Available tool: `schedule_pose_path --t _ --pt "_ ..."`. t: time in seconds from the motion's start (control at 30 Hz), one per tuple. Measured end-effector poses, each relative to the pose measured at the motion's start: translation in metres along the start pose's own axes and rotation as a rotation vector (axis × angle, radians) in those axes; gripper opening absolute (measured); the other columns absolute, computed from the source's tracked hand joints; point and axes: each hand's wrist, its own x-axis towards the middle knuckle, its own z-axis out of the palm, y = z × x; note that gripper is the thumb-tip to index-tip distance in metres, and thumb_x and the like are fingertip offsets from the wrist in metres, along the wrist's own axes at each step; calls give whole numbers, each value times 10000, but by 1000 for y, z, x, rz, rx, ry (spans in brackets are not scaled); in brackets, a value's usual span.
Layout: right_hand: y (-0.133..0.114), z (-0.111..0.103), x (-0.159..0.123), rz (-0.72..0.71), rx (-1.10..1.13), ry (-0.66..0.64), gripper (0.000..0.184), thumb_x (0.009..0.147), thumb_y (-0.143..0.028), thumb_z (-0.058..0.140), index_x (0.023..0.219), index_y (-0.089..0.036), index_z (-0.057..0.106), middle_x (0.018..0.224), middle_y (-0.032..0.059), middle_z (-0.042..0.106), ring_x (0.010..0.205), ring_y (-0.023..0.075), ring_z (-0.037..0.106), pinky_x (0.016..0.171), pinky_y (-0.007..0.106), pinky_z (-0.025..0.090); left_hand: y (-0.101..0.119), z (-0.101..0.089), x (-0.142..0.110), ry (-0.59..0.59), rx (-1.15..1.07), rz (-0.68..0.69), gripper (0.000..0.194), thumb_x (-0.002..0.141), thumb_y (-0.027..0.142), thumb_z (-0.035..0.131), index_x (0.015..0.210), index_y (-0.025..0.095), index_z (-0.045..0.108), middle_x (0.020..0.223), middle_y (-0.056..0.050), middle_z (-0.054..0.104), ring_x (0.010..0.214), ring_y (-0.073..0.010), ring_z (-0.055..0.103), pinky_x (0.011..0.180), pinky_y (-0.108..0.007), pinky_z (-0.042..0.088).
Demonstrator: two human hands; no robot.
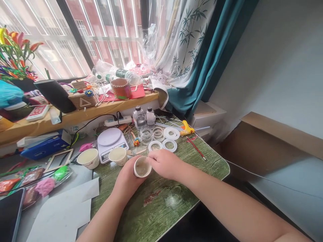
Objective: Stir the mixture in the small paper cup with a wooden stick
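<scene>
A small white paper cup (139,163) tips slightly toward me, with cloudy liquid at its bottom. My left hand (126,181) wraps around its left side. Over the right rim, the fingers of my right hand (163,163) are closed in a pinch; whatever they hold is hidden. Just left of the cup stand two more paper cups, one near (118,156) and one farther off (88,158). Behind them sits a white kitchen scale (112,143). Beyond my right hand lie white silicone ring molds (170,145) and clear rings (146,135).
Two clear bottles (140,118) stand by a power strip (118,121) at the back. A yellow glue gun (187,128) and a red pencil (196,148) lie to the right. White paper (64,205) and bagged clay (45,186) cover the left. An open cardboard box (282,129) stands right of the table.
</scene>
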Motion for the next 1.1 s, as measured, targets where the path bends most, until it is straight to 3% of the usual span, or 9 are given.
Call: schedule_pose_path --t 0.57,0.63,0.73,0.87,0.97,1.1 --pt "1 9 -1 -54 -12 37 345 1018 -270 541 688 -187 486 694 -15 538 660 126 418 615 286 226 6 -3 1 0 -22 39 335 823 250 743 1149 263 671 1119 -40 780 975 -262 748 818 -371 586" --pt "-1 8 -3 -30 -36 68 351 1020 -262 531 683 -187 465 681 -17 517 651 125 403 609 290 215 6 -3 1 1 -24 35 335 830 249 740 1156 263 666 1127 -42 779 986 -262 746 828 -374 584" --pt "-4 4 -6 -33 -13 -19 362 1005 -254 544 662 -184 454 654 -24 497 628 119 398 603 291 211 7 -3 0 3 -28 37 342 826 242 737 1159 264 663 1141 -43 777 996 -264 743 828 -375 584" --pt "-4 2 -7 -20 10 48 355 1014 -262 536 677 -188 455 659 -27 487 639 122 400 606 291 213 6 -3 0 4 -33 32 348 833 245 738 1173 264 662 1146 -41 774 1004 -262 744 852 -380 586" --pt "-2 3 -7 -17 57 -7 350 1006 -259 542 672 -187 464 653 -31 492 624 117 399 596 289 211 6 -3 0 -3 -35 33 339 842 256 744 1172 260 665 1130 -40 776 983 -256 746 838 -372 586" --pt "1 5 -8 7 54 47 333 1009 -249 531 690 -186 458 672 -30 509 639 116 406 598 282 207 7 -3 1 -3 -29 48 329 832 256 751 1152 257 674 1130 -39 779 984 -258 746 822 -362 581"
